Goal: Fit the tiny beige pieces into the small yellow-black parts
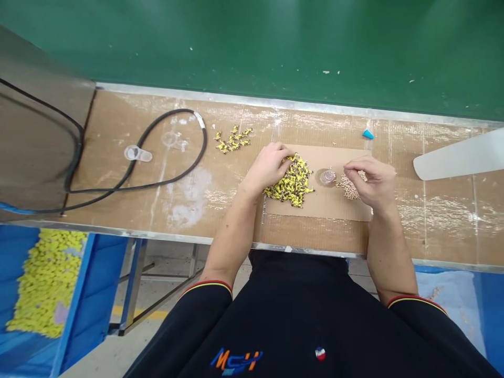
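My left hand rests at the upper left edge of a heap of small yellow-and-black pieces. Its thumb and fingers are bent together there, and what lies between the tips is hidden. My right hand is closed in a pinch over a small heap of pale pink bits; anything in its fingertips is too small to name. Between the two heaps stands a small clear round cup. Both heaps and the cup are on a flat cardboard sheet.
More yellow-and-black pieces lie farther left. A looped black cable crosses the bench beside a clear plastic scoop. A blue cone-shaped cap and a white tapered object are right. Below left, a blue bin holds yellow pieces.
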Demonstrator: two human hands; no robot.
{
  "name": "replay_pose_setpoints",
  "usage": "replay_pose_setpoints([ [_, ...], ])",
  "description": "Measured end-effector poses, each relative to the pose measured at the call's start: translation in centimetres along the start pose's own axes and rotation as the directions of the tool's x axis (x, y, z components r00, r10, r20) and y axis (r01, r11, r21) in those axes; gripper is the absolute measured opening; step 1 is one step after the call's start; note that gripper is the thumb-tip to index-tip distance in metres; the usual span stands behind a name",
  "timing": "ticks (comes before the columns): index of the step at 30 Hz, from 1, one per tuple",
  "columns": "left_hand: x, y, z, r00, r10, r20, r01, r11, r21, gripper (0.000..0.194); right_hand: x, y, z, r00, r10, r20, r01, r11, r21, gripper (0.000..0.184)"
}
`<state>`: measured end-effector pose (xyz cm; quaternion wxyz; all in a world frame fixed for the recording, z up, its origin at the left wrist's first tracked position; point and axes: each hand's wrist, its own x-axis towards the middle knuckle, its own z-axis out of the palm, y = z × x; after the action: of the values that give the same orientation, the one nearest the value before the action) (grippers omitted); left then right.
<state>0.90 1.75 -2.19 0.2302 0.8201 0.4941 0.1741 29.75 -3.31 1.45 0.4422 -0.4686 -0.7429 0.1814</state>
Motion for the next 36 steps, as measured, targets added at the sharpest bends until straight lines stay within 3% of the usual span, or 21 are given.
replay_pose_setpoints([
  [11, 0.0, -0.5, 0.2, 0.997, -0.048, -0.066, 0.051, 0.998, 0.036, 0.031, 0.0, 1.5, -0.7, 0.975, -0.006, 0.224, 0.034, 0.992, -0.122, 0.009],
  [14, 0.0, 0.1, -0.2, 0.980, -0.003, -0.199, 0.003, 1.000, 0.002, 0.026, 0.1, 1.0, -0.8, 0.966, -0.021, 0.258, 0.051, 0.992, -0.112, 0.009],
  [18, -0.8, 3.6, -0.6, 0.894, 0.065, -0.442, -0.138, 0.981, -0.134, 0.022, 0.0, -0.9, -0.3, 0.983, -0.068, 0.172, 0.080, 0.994, -0.068, 0.012],
  [21, -1.6, 7.0, 0.0, 0.891, 0.198, -0.409, -0.341, 0.886, -0.313, 0.023, -0.3, -2.5, 0.3, 0.991, -0.099, 0.087, 0.103, 0.994, -0.045, 0.010],
  [24, -1.9, 8.8, 1.1, 0.879, 0.254, -0.405, -0.433, 0.780, -0.452, 0.022, -0.7, -3.3, 1.0, 0.992, -0.119, 0.047, 0.120, 0.992, -0.036, 0.007],
  [31, -1.8, 8.7, 2.1, 0.872, 0.222, -0.437, -0.445, 0.731, -0.518, 0.030, -1.0, -3.8, 2.1, 0.993, -0.098, -0.067, 0.097, 0.995, -0.019, 0.010],
  [36, -1.8, 8.9, 2.3, 0.861, 0.215, -0.460, -0.454, 0.732, -0.508, 0.032, -1.1, -4.0, 2.3, 0.995, -0.090, -0.047, 0.093, 0.993, 0.071, 0.009],
])
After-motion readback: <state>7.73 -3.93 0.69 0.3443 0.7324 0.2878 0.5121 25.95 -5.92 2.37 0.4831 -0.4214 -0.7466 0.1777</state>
